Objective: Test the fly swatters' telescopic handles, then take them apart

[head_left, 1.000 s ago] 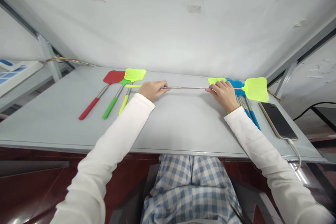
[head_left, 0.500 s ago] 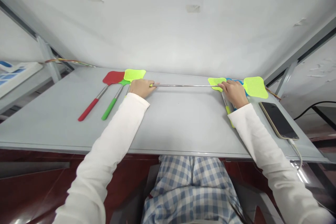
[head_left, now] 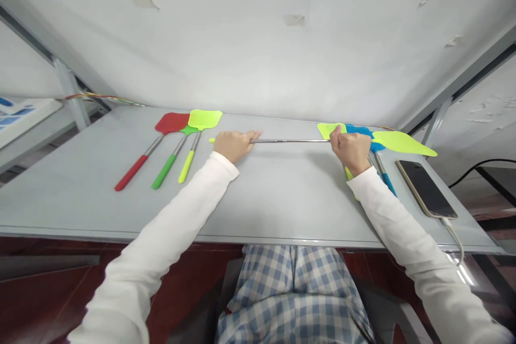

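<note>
As a long gray table [head_left: 274, 204] runs across the view, a yellow-green fly swatter [head_left: 403, 143] stretches sideways above it, its head tilted on edge past the right hand [head_left: 350, 150]. That hand and the left hand [head_left: 236, 145] are both closed, pinching the swatter's thin metal rod [head_left: 290, 141]. A red fly swatter [head_left: 172, 123] lies to the left, and a blue fly swatter [head_left: 358, 130] and a black phone [head_left: 425, 188] lie to the right.

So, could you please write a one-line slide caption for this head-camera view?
Left hand and right hand hold a fly swatter's steel shaft over a grey table.
</note>
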Demonstrator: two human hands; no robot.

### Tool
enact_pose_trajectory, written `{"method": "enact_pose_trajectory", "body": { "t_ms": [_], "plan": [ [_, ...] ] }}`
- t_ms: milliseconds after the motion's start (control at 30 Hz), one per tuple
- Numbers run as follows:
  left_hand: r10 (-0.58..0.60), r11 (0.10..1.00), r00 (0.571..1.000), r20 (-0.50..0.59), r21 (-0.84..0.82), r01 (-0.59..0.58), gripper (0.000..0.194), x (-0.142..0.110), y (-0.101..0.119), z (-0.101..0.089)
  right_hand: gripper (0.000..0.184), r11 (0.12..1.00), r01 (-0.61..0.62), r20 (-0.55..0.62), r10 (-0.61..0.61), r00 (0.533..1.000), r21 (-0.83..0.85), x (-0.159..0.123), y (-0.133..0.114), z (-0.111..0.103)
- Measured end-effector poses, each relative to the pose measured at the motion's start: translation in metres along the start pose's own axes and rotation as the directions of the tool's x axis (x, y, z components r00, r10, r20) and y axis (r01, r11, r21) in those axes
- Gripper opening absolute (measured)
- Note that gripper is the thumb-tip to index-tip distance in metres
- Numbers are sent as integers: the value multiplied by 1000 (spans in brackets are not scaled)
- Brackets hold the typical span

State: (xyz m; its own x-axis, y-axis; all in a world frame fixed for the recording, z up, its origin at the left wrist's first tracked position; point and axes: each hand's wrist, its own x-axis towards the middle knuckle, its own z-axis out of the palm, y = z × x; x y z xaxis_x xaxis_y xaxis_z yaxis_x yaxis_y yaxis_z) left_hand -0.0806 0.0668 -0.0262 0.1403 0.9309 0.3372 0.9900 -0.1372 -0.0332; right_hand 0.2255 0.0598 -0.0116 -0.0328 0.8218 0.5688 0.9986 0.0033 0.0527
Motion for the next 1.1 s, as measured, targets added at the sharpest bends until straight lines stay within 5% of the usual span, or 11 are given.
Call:
{"method": "enact_pose_trajectory", "body": {
  "t_ms": [200,467,700,833,1100],
  "plan": [
    [31,999,999,-33,-7,-31,58,-9,23,6,62,996,58,49,-62,997,63,-12,-26,0],
    [155,986,980,122,-73,-147,57,-29,72,5,62,949,290,192,-310,931,126,-32,-70,-4],
    [61,997,993,102,-57,-55,59,-13,49,11,39,834,548,-26,-548,836,59,-26,-58,-8],
    [-10,1000,997,74,-28,12,58,-8,27,12,33,857,516,-77,-516,853,-19,-23,-47,-1],
    [-84,996,994,74,31,81,57,-1,-2,12,33,905,422,58,-424,904,47,-13,-22,11]
  ]
}}
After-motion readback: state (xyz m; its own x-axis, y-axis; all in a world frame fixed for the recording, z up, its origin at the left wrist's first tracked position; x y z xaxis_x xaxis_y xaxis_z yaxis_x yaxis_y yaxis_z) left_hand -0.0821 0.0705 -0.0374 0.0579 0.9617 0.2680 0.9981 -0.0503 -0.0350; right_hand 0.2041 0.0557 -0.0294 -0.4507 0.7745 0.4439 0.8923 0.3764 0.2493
